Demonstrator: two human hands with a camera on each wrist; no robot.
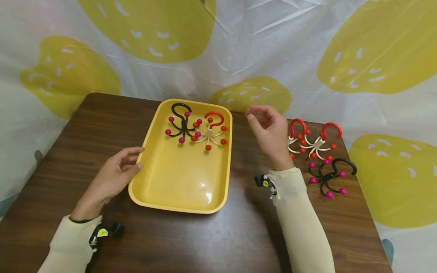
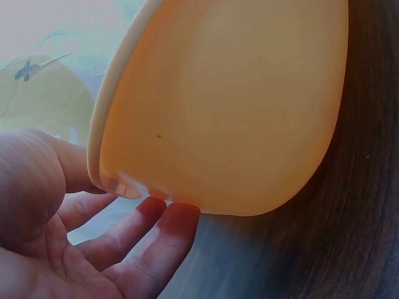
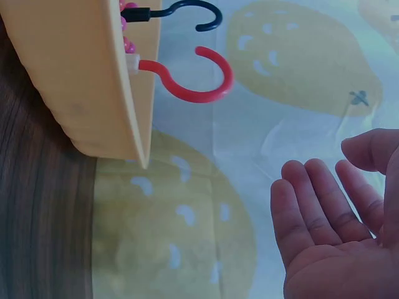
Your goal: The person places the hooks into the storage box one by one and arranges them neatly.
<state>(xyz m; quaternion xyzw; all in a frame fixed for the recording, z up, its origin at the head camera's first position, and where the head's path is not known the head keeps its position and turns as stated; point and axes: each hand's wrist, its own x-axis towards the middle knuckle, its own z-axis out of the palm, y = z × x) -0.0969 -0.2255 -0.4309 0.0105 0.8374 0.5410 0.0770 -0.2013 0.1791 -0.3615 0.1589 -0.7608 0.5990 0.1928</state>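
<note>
A yellow tray [image 1: 170, 182] lies on the dark wooden table. At its far end lie a black hook with pink balls [image 1: 181, 123] and a red-and-white hook with red balls [image 1: 209, 132]. My left hand [image 1: 117, 172] rests open against the tray's left rim [image 2: 106, 137], fingers straight. My right hand [image 1: 268, 129] hovers open and empty above the table, right of the tray. Two red-and-white hooks [image 1: 308, 142] and one black hook with pink balls [image 1: 327, 176] lie on the table beyond the right hand. The right wrist view shows the tray's wall [image 3: 81, 81] and both hook tops [image 3: 193, 87].
A white cloth with yellow blobs [image 1: 218, 45] hangs behind and around the table. Bare wood [image 1: 205, 242] stretches in front of the tray. The table's right edge runs close to the loose black hook.
</note>
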